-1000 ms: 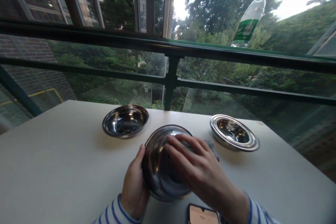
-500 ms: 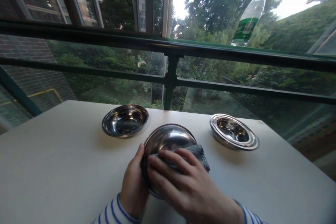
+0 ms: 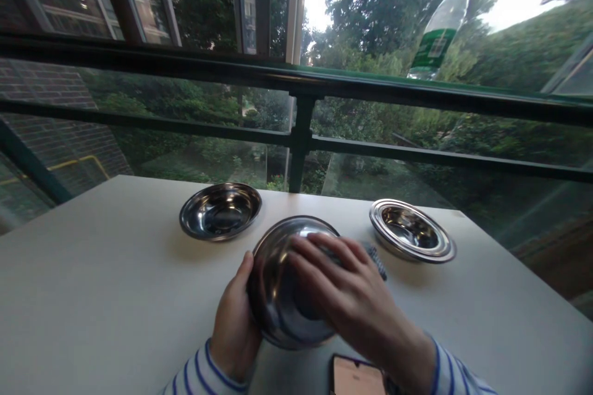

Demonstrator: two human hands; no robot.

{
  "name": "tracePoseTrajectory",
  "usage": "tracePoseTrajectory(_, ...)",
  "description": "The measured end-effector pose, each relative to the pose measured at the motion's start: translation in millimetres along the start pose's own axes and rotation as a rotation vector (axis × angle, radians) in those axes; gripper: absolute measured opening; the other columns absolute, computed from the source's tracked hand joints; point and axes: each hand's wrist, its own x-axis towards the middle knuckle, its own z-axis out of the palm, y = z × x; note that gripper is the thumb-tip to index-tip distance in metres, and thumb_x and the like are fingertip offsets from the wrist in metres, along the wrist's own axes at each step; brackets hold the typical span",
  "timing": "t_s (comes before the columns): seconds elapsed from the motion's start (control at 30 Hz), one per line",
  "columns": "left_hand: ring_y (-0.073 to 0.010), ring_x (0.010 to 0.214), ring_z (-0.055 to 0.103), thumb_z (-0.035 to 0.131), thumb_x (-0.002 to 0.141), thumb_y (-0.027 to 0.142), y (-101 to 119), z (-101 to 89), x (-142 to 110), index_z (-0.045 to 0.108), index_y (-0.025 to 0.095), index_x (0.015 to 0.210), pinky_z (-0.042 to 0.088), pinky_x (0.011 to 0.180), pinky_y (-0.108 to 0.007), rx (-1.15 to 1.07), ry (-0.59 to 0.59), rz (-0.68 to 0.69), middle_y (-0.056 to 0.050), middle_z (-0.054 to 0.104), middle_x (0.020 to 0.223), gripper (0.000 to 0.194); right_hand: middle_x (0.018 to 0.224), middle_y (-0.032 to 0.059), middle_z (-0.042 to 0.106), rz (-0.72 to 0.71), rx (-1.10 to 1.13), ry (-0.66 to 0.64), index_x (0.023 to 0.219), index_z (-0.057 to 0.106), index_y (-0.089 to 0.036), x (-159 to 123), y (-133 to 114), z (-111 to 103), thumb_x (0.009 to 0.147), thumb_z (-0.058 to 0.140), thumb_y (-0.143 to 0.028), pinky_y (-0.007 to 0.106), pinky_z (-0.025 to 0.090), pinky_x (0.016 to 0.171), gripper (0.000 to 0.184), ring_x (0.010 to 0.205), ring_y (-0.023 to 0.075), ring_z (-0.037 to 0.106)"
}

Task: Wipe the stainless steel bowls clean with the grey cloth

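Note:
A steel bowl (image 3: 278,296) is tilted on edge above the white table (image 3: 106,284), its underside facing me. My left hand (image 3: 236,327) grips its left rim. My right hand (image 3: 345,293) presses a grey checked cloth (image 3: 377,261) against the bowl's upper right; most of the cloth is hidden under the fingers. Both wrists show blue-striped white sleeves.
Two more steel bowls rest on the table: one at the back left (image 3: 220,211), one with a ribbed rim at the back right (image 3: 411,237). A phone (image 3: 357,376) lies at the near edge. A green-labelled plastic bottle (image 3: 438,31) stands on the dark railing (image 3: 296,83) behind.
My right hand with the cloth slid down to the bowl's lower left, then back up to its upper right. The phone, covered half a second ago, shows again.

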Motion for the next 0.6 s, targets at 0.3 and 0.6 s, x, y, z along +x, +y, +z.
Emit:
tracePoseTrajectory(0.3, -0.0248, 0.098, 0.062, 0.05, 0.083, 0.027, -0.6, -1.8, 1.6, 0.062, 0.009, 0.109, 0.045, 0.091, -0.037, 0.068, 0.056, -0.026, -0.012, 0.07, 0.099, 0.034, 0.13, 0.0025, 0.05, -0.14, 0.089, -0.03, 0.118, 0.054, -0.014, 0.2, -14.9, 5.1, 0.092, 0.037, -0.02, 0.039, 0.039, 0.089, 0.032, 0.114, 0.0237, 0.042)
tracePoseTrajectory(0.6, -0.023, 0.097, 0.062, 0.051, 0.083, 0.025, -2.7, -2.6, 0.4, 0.06, 0.008, 0.111, 0.045, 0.091, -0.034, 0.036, 0.033, -0.01, -0.011, 0.07, 0.098, 0.034, 0.13, 0.0025, 0.05, -0.069, 0.064, -0.045, 0.116, 0.055, -0.016, 0.9, -9.3, 2.5, 0.092, 0.037, -0.019, 0.039, 0.037, 0.089, 0.03, 0.113, 0.0244, 0.042)
